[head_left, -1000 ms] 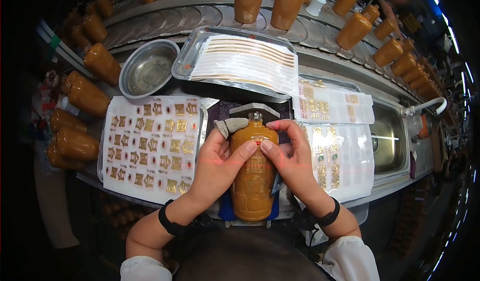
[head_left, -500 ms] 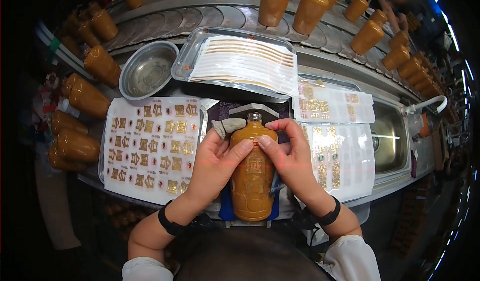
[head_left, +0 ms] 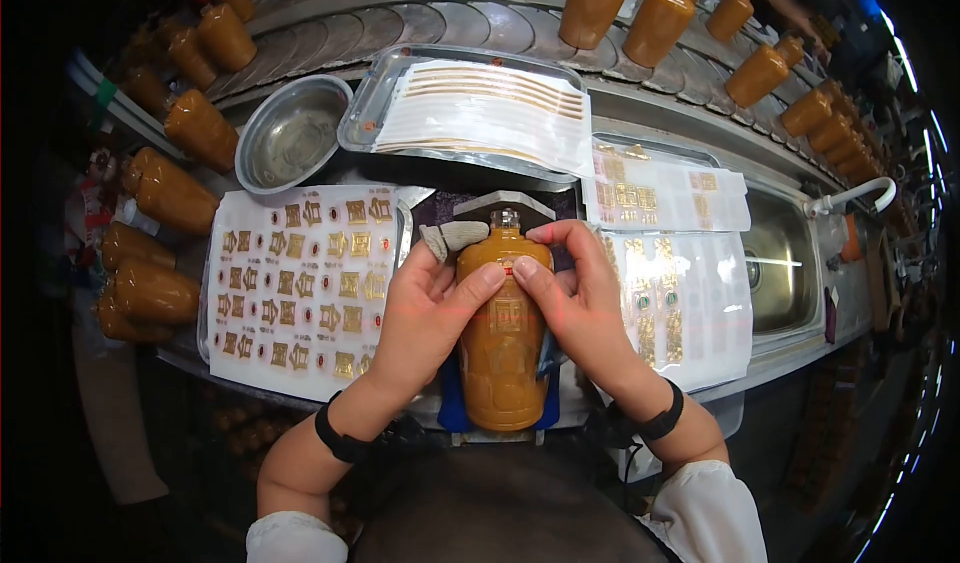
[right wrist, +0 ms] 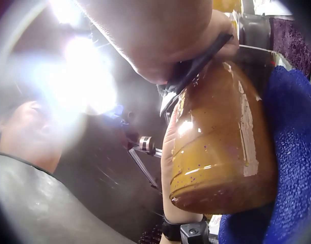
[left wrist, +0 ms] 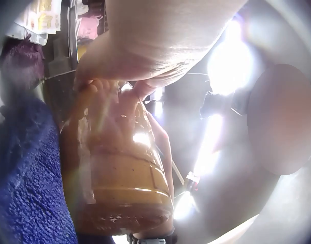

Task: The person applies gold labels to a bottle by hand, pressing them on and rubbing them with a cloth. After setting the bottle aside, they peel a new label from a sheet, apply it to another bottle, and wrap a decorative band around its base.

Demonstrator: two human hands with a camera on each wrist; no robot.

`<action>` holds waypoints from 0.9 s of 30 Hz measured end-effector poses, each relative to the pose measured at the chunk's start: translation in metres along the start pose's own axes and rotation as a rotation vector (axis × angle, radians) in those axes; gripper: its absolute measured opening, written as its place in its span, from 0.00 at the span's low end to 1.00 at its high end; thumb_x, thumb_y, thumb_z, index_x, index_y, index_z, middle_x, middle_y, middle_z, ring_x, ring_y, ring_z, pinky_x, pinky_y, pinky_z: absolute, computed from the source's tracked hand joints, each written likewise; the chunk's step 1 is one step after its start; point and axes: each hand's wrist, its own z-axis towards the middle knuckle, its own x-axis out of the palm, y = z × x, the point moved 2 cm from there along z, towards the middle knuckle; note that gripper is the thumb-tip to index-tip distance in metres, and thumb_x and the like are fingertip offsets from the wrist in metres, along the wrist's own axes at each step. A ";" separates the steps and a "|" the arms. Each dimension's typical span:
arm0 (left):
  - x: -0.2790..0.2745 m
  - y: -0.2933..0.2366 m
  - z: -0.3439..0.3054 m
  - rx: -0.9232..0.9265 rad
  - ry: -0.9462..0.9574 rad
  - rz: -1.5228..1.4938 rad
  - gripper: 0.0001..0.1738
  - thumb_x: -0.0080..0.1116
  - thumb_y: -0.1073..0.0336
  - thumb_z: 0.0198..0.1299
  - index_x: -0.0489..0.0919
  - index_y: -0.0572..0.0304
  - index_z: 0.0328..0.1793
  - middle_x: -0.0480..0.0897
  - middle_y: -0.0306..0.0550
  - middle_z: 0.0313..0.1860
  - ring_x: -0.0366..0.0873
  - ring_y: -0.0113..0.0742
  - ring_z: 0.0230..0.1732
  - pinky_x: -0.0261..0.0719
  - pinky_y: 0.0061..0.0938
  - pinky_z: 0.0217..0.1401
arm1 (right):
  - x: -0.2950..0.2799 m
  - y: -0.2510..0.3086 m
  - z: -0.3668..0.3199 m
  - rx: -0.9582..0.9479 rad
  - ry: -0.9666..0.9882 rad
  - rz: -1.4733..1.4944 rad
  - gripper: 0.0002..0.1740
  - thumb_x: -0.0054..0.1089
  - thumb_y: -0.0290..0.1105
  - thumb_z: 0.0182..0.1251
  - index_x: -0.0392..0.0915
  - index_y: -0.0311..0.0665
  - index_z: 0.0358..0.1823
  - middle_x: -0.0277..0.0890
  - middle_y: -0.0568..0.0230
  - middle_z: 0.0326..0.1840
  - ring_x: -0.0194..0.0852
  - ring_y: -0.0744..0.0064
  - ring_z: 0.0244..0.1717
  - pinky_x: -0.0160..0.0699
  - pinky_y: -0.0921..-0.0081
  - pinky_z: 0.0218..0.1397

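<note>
A glossy brown bottle [head_left: 505,363] with a clear glass neck lies in front of me on a blue cloth [left wrist: 31,178], its neck pointing away. My left hand [head_left: 425,308] holds its left shoulder, a grey fabric cover [head_left: 455,238] on the index finger. On the opposite shoulder my right hand [head_left: 590,303] grips the glass. Both thumbs press side by side at a small red sticker [head_left: 507,271] below the neck. Gold decorations show on the bottle's front below it. A dark flat strip [right wrist: 201,63] is tucked under my right hand; its kind cannot be told.
Sheets of gold stickers [head_left: 300,363] lie left, with more sticker sheets [head_left: 705,313] right. Beyond are a metal bowl [head_left: 250,153] and a tray [head_left: 365,128] of gold strips. Brown bottles [head_left: 660,28] stand on a conveyor [head_left: 470,28] behind. A sink [head_left: 790,298] is at right.
Bottles on the conveyor have moved to the right. Both hands stay at the bottle's shoulder with thumbs on the sticker, and the head view has shifted slightly.
</note>
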 end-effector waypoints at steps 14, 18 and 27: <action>-0.009 0.014 -0.037 -0.059 0.052 -0.032 0.41 0.64 0.71 0.66 0.52 0.65 0.79 0.63 0.59 0.76 0.65 0.42 0.75 0.64 0.35 0.77 | 0.002 -0.013 -0.052 0.165 0.130 0.529 0.39 0.65 0.32 0.69 0.52 0.33 0.74 0.68 0.47 0.65 0.83 0.75 0.43 0.83 0.82 0.45; -0.003 0.013 -0.035 -0.069 0.023 -0.051 0.39 0.64 0.71 0.65 0.55 0.66 0.77 0.64 0.59 0.75 0.67 0.41 0.74 0.67 0.34 0.76 | 0.001 -0.002 -0.048 0.214 0.167 0.386 0.43 0.69 0.32 0.66 0.49 0.32 0.74 0.66 0.44 0.64 0.83 0.66 0.51 0.85 0.75 0.49; -0.006 0.015 -0.035 -0.070 0.026 -0.069 0.39 0.65 0.71 0.65 0.55 0.67 0.76 0.65 0.60 0.74 0.67 0.41 0.74 0.67 0.34 0.75 | 0.002 -0.003 -0.049 0.215 0.148 0.318 0.45 0.73 0.33 0.61 0.51 0.30 0.72 0.63 0.42 0.66 0.82 0.63 0.54 0.85 0.72 0.52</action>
